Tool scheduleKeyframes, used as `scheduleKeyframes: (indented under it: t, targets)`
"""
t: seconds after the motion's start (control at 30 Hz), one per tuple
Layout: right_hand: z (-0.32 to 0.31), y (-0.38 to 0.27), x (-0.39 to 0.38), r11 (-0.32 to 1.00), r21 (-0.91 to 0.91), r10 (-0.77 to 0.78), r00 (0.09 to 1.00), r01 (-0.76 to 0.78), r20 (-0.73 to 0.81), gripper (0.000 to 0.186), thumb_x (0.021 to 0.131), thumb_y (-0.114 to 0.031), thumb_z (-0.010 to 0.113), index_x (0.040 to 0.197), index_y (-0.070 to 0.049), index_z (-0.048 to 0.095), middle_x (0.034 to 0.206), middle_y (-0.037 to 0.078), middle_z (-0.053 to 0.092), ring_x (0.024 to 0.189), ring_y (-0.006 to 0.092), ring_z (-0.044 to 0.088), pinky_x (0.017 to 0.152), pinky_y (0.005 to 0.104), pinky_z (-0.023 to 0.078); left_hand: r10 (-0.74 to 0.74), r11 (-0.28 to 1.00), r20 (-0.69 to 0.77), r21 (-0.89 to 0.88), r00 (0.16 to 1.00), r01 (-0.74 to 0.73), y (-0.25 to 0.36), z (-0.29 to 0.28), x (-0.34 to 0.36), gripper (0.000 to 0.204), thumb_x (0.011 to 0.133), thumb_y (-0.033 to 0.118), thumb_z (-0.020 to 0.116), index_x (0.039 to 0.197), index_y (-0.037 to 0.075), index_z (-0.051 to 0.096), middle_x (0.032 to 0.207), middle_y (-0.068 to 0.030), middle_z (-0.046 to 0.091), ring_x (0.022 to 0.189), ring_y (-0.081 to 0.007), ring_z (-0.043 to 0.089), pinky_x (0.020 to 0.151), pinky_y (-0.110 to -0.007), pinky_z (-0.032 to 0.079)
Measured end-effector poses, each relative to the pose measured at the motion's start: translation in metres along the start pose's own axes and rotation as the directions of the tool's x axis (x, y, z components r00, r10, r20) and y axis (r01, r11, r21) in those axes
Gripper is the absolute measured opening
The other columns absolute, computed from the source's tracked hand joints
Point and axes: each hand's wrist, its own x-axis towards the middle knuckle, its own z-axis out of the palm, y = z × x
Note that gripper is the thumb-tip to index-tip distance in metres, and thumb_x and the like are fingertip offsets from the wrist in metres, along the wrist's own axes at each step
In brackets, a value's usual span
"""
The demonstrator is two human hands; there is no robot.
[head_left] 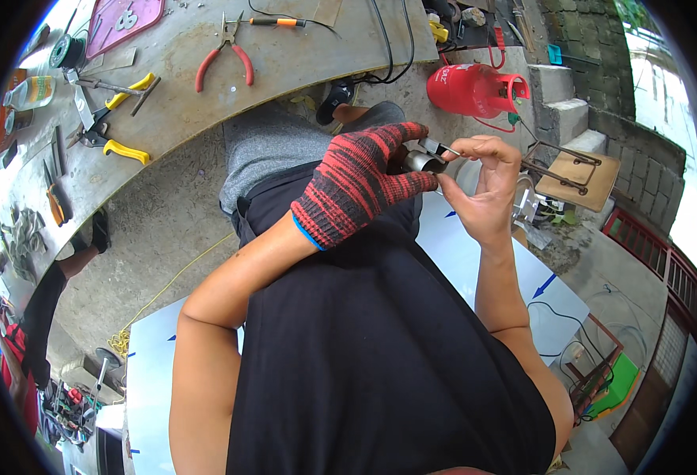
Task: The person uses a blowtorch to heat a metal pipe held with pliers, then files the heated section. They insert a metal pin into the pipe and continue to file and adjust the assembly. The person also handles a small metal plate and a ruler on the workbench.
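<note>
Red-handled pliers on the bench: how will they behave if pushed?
The red-handled pliers will probably slide rather than roll, lying with handles spread. Those handles may swing, since the tool is hinged. The metal head looks rigid, so bending seems unlikely.

Workbench (181, 111), upper left: red-handled pliers (227, 44), orange-and-black tool (278, 22) beside them, yellow-handled cutters (128, 151) further left, pink tray (149, 16) at top edge. Red gas cylinder (469, 89) upper right. Green bin (619, 385) lower right, yellow cord (119, 342) lower left.
</note>
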Motion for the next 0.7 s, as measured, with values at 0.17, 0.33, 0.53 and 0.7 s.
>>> scheduleKeyframes:
  t: [0.17, 0.33, 0.53, 0.7]
  targets:
    - [-0.002, -0.001, -0.001, 0.998, -0.061, 0.012, 1.000, -0.013, -0.011, 0.069, 0.071, 0.012, 0.077, 0.124, -0.009, 0.038, 0.105, 0.008, 0.065, 0.100, 0.0172, 0.062, 0.091, 0.0345, 0.041, 0.014, 1.000, 0.000, 0.015, 1.000, -0.014, 0.002, -0.002, 0.000, 0.061, 0.075, 0.027, 0.087, 0.129, 0.007, 0.064, 0.082, -0.0097, 0.072, 0.074, -0.0168, 0.070, 0.071, -0.031, 0.055]
    - [-0.002, -0.001, -0.001, 0.998, -0.065, 0.007, 1.000, -0.006, 0.001, 0.071, 0.071, 0.011, 0.077, 0.126, -0.010, 0.038, 0.106, 0.008, 0.066, 0.099, 0.0169, 0.062, 0.091, 0.0346, 0.041, 0.041, 0.998, -0.004, 0.056, 0.999, -0.041, 0.002, -0.003, -0.001, 0.062, 0.076, 0.029, 0.086, 0.129, 0.008, 0.064, 0.081, -0.0098, 0.072, 0.074, -0.0179, 0.071, 0.070, -0.031, 0.055]
    - [-0.001, -0.001, -0.001, 1.000, -0.024, -0.008, 1.000, 0.008, 0.026, 0.071, 0.071, 0.012, 0.077, 0.126, -0.009, 0.038, 0.104, 0.010, 0.065, 0.100, 0.0184, 0.062, 0.093, 0.0356, 0.043, 0.025, 0.999, 0.011, 0.045, 1.000, -0.025, 0.000, -0.003, -0.002, 0.061, 0.076, 0.028, 0.086, 0.130, 0.007, 0.063, 0.083, -0.0096, 0.072, 0.075, -0.0166, 0.070, 0.072, -0.031, 0.055]
    - [-0.001, -0.012, 0.002, 0.991, -0.095, -0.102, 0.993, 0.096, -0.065, 0.073, 0.070, 0.009, 0.080, 0.127, -0.008, 0.038, 0.109, 0.012, 0.061, 0.102, 0.0195, 0.058, 0.092, 0.0354, 0.043, -0.023, 0.891, 0.139, -0.446, 0.990, 0.083, -0.020, -0.005, 0.004, 0.060, 0.085, 0.019, 0.080, 0.138, 0.003, 0.056, 0.112, -0.0065, 0.071, 0.102, -0.0134, 0.066, 0.091, -0.031, 0.052]
